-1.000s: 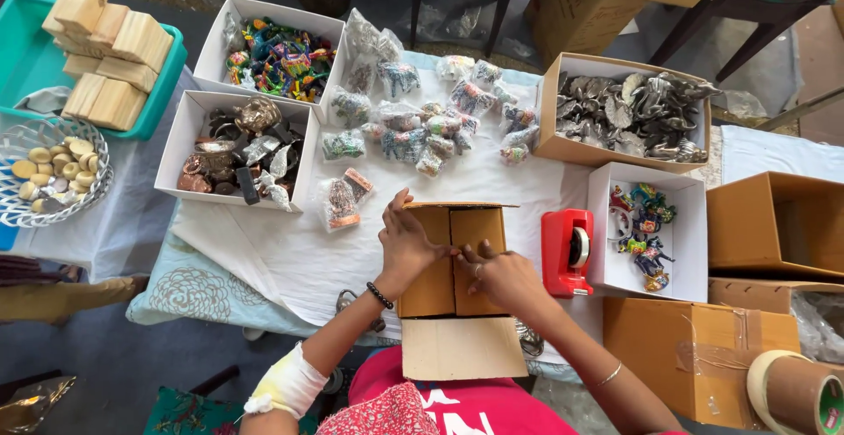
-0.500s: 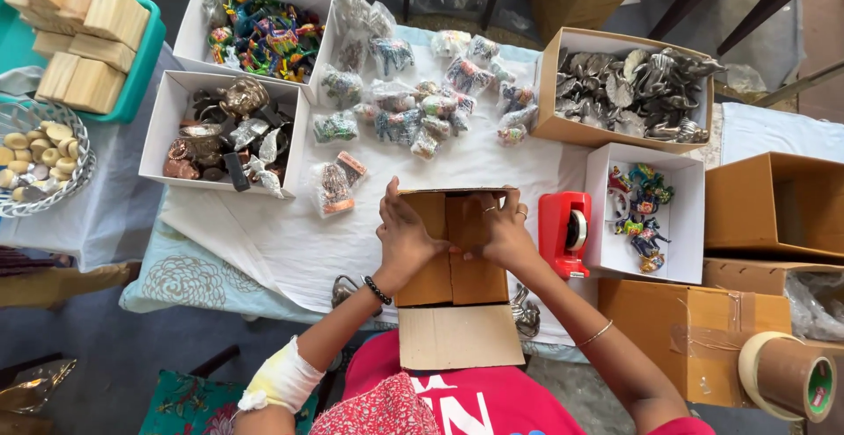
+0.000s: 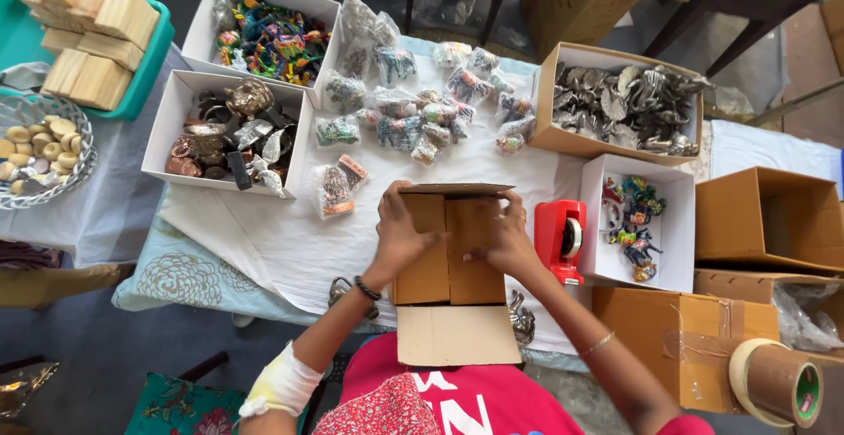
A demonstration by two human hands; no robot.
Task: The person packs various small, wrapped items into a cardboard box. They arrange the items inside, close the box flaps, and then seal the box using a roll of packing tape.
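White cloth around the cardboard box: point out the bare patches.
Bare cloth lies between the left hand, the white box of metal pieces and the bagged trinket. Farther back, the packets crowd it. Right of the cardboard box, the red tape dispenser fills the gap.
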